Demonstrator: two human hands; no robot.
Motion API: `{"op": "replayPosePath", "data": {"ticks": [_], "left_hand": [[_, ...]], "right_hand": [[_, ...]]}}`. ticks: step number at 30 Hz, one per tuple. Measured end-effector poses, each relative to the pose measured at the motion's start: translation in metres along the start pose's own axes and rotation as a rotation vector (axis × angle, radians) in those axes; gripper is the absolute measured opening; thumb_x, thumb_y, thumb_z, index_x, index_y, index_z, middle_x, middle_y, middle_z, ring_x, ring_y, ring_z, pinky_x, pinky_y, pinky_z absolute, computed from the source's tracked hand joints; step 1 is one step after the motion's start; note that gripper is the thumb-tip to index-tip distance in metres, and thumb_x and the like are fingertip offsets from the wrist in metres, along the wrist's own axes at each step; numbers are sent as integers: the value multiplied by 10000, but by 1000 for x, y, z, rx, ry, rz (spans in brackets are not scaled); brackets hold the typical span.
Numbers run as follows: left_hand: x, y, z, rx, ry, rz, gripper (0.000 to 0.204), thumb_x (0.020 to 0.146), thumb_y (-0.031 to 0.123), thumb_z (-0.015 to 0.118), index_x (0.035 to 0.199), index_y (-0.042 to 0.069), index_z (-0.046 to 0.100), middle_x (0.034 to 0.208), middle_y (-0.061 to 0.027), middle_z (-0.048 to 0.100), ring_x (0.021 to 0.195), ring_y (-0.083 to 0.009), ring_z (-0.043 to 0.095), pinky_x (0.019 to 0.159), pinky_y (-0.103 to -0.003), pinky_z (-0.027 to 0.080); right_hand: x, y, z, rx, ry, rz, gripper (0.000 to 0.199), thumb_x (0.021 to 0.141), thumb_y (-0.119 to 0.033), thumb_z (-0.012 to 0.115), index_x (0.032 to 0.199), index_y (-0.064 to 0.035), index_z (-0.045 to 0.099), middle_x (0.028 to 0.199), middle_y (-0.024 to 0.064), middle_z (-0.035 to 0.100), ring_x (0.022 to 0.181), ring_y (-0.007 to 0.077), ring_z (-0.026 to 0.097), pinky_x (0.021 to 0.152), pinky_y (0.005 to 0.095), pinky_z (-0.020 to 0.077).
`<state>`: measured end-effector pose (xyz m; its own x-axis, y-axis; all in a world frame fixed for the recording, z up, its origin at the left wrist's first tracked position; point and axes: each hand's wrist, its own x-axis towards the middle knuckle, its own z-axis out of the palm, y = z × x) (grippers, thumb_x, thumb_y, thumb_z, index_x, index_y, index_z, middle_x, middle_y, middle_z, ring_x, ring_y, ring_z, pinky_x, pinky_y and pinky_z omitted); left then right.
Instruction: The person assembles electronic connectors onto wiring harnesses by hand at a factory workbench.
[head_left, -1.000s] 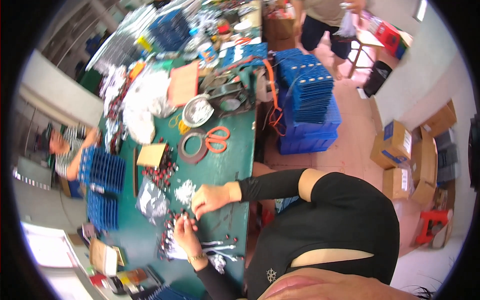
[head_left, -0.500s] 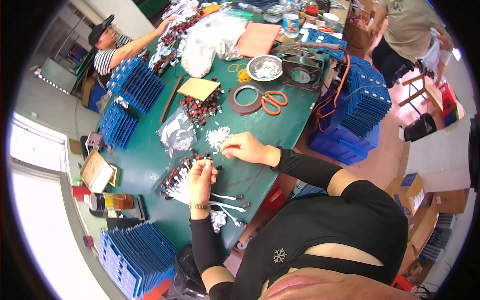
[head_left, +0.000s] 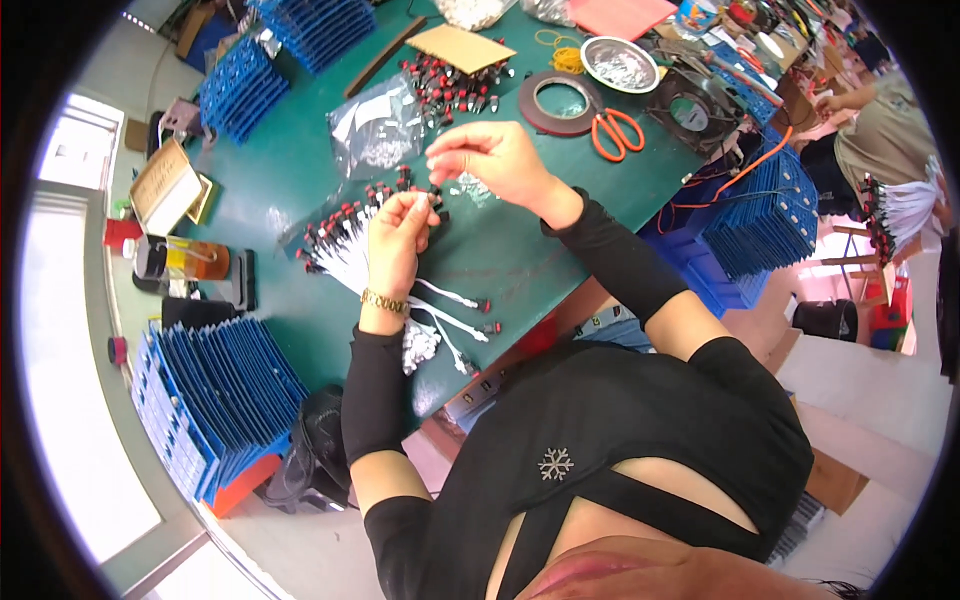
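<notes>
My left hand (head_left: pixel 398 240) is closed, its thumb and forefinger pinched around something too small to make out, with a white bit showing at the tips. It is above a bundle of white cables (head_left: pixel 345 258) with red and black ends, fanned out on the green table. Close by on the right, my right hand (head_left: pixel 495 168) has thumb and fingertips together; what they hold, if anything, cannot be seen. Partly hidden behind it lies a pile of small white pieces (head_left: pixel 468 188). Several loose cables (head_left: pixel 450 320) and a white clump (head_left: pixel 421 345) lie nearer my body.
Beyond my hands are a clear bag (head_left: pixel 378 125), red-black connectors (head_left: pixel 445 95) under yellow cardboard (head_left: pixel 462 47), a tape roll (head_left: pixel 535 117), orange-handled scissors (head_left: pixel 617 137), a metal bowl (head_left: pixel 590 58) and a fan (head_left: pixel 692 108). Blue racks (head_left: pixel 215 400) stand left. Another person (head_left: pixel 890 130) stands right.
The view has shifted, so the table's far part has moved up and partly out. My hands stay close together above the cables. The person at right now shows a bundle of white cables.
</notes>
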<state>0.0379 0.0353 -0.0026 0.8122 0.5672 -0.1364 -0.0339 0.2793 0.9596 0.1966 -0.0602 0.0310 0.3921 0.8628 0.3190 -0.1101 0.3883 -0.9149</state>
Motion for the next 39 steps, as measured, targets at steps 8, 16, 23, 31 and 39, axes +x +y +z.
{"op": "replayPosePath", "data": {"ticks": [8, 16, 23, 31, 39], "left_hand": [[0, -4, 0, -25, 36, 2, 111, 878, 157, 567, 905, 50, 581, 694, 6, 585, 490, -7, 388, 434, -142, 274], [-1, -5, 0, 27, 42, 9, 102, 878, 151, 566, 905, 54, 582, 697, 10, 585, 508, -7, 394, 451, -142, 283], [-2, -4, 2, 74, 60, 9, 101, 873, 144, 575, 916, 54, 587, 704, 13, 591, 518, -6, 401, 459, -143, 291], [-6, -8, 9, 206, 154, 130, 89, 835, 40, 604, 916, 9, 586, 792, -29, 619, 653, -64, 575, 571, -171, 450], [-5, -1, 8, 143, 201, 187, 131, 773, -35, 648, 876, -20, 568, 831, -77, 624, 701, -118, 614, 639, -225, 515]], "right_hand": [[-7, 31, -3, -110, 25, 138, 124, 839, -61, 584, 930, 10, 626, 796, 51, 639, 570, 66, 543, 520, 185, 434], [-8, 31, 4, -321, -55, -17, 86, 837, -49, 576, 887, -25, 642, 765, 8, 585, 533, 46, 484, 478, 183, 373], [-6, 34, -2, -502, -88, -193, 77, 825, -60, 596, 872, -18, 641, 788, 38, 594, 613, 86, 523, 540, 217, 413], [-11, 42, 2, -264, -18, -127, 107, 837, -82, 601, 862, 17, 632, 788, 40, 612, 651, 78, 525, 556, 209, 416], [-12, 29, 6, -48, 25, 221, 131, 833, -125, 624, 880, -7, 658, 724, 11, 616, 517, 24, 457, 448, 163, 351]]}}
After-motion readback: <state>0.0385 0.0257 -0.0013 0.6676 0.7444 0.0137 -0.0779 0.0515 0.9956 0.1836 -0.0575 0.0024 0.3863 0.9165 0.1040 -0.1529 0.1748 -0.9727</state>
